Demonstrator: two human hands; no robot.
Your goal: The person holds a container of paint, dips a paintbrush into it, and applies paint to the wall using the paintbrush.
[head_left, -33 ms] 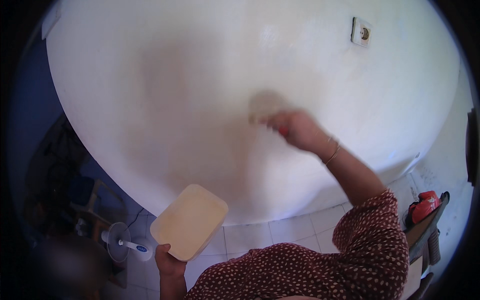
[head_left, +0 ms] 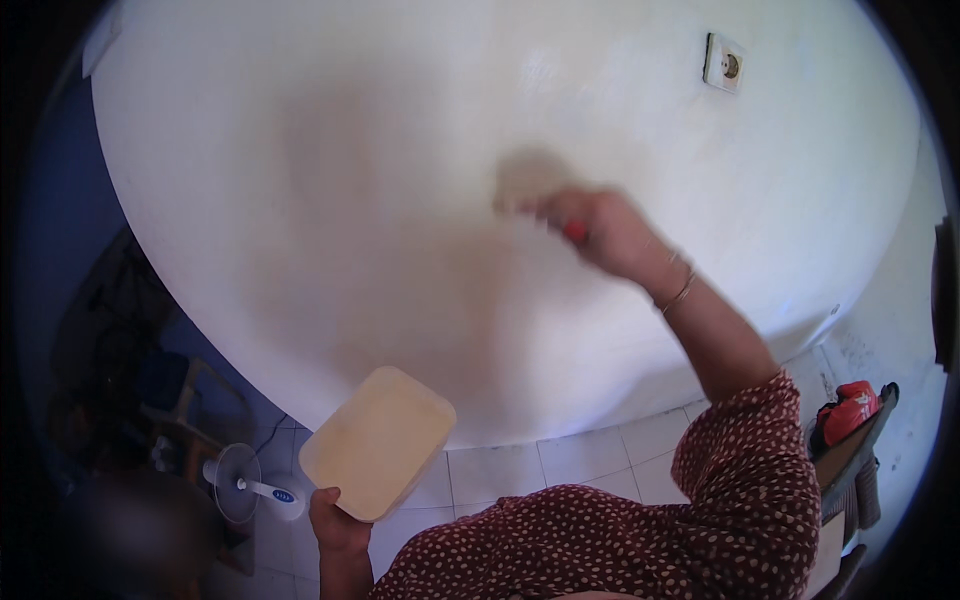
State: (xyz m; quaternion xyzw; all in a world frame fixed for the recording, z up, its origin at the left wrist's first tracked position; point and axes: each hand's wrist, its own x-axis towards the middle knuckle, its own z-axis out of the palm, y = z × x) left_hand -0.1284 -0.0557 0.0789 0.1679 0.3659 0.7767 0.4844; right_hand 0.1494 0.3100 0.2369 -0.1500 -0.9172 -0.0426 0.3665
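My left hand [head_left: 340,522] grips the lower edge of a cream-coloured, rounded rectangular plastic tub [head_left: 378,440], thumb over the rim. The tub is tilted toward me, low in front of the wall. Higher up and to the right, my right hand [head_left: 605,232] is closed round a tool with a red handle [head_left: 575,231]. Motion blurs the tool's far end at the fingertips, so its kind is unclear. That hand is up at the white wall [head_left: 420,200], with its shadow just above; whether the tool touches the wall, I cannot tell.
A power socket [head_left: 724,64] is on the wall at the upper right. White floor tiles [head_left: 495,475] run along its foot. At the lower left stands a white fan [head_left: 240,484] near dark furniture. A red bag [head_left: 848,410] lies on furniture at the right.
My right hand has moved slightly up the wall with the red-handled tool. The tub and my left hand have hardly moved.
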